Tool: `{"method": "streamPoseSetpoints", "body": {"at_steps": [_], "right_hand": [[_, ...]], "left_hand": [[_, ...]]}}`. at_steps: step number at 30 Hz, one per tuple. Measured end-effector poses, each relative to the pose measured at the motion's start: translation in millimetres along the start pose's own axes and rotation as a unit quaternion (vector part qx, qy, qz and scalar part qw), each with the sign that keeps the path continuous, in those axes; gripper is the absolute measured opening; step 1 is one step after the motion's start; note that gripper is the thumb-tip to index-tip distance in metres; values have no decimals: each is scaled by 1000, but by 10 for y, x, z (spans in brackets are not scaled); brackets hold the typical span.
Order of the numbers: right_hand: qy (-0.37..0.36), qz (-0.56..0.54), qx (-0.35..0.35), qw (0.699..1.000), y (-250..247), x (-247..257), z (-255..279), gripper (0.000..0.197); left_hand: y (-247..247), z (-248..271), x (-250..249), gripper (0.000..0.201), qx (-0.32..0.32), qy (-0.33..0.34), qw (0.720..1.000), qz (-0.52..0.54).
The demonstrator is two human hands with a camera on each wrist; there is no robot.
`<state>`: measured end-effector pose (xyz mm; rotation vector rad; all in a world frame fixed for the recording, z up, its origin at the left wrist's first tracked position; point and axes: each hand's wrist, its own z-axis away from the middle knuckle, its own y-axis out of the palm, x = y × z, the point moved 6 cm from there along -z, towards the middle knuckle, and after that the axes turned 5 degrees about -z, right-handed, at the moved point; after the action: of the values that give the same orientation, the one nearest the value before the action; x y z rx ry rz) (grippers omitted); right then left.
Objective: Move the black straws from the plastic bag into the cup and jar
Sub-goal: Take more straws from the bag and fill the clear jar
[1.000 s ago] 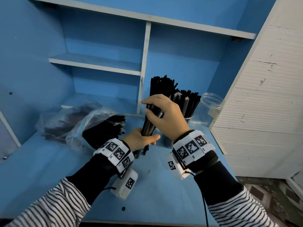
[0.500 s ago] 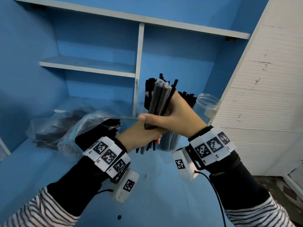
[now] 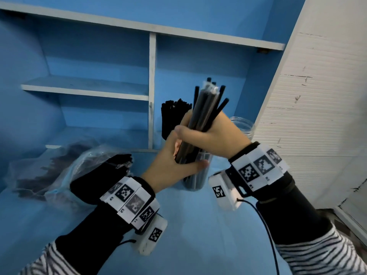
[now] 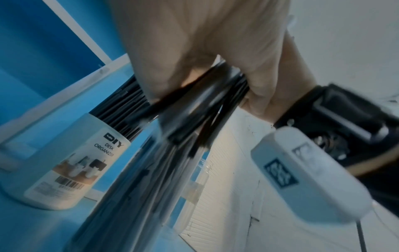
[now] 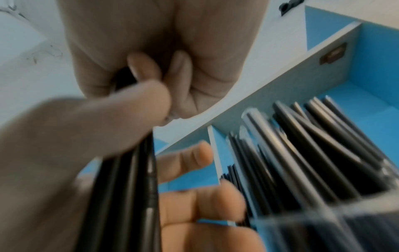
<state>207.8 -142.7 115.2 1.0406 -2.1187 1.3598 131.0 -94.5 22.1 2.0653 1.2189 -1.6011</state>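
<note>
Both hands hold one bundle of black straws (image 3: 207, 108) upright and tilted right, in front of the cup. My right hand (image 3: 198, 132) grips its middle, thumb across the front. My left hand (image 3: 186, 153) wraps its lower end, thumb underneath. The white cup (image 3: 198, 179), labelled "desk organizer" (image 4: 64, 162), stands behind the hands, full of black straws (image 3: 174, 116). An empty clear jar (image 3: 245, 127) sits to its right. The plastic bag (image 3: 59, 165) with more straws lies on the table at the left. The wrist views are blurred.
Blue shelves (image 3: 85, 89) with a white divider (image 3: 152, 92) rise behind the cup. A white slatted panel (image 3: 309, 108) closes off the right side beside the jar. The blue table (image 3: 198, 235) extends toward me below the hands.
Both hands have lifted the straw bundle up off the table and a little to the right, so it now hangs in front of the cup. The right hand's grip has moved lower on the bundle.
</note>
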Motion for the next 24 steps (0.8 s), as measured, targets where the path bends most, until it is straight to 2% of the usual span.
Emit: {"method": "streamPoseSetpoints", "body": {"at_steps": [4, 6, 9, 14, 18, 24], "right_hand": [[-15, 7, -36, 999, -339, 68, -82, 21], [-14, 9, -57, 998, -475, 54, -125, 21], [-10, -4, -83, 997, -626, 4, -191, 22], [29, 7, -114, 993, -773, -282, -264, 28], [60, 4, -149, 987, -873, -556, -257, 26], [59, 11, -143, 988, -872, -599, -320, 25]], "left_hand": [[-22, -69, 221, 90, -98, -9, 994, -49], [18, -124, 330, 99, -119, -27, 991, -59], [140, -252, 476, 110, -88, -55, 994, -44], [244, -343, 601, 96, -38, -93, 993, -64], [231, -368, 621, 98, -33, -89, 992, -79], [197, -391, 732, 104, -43, -117, 991, -58]]}}
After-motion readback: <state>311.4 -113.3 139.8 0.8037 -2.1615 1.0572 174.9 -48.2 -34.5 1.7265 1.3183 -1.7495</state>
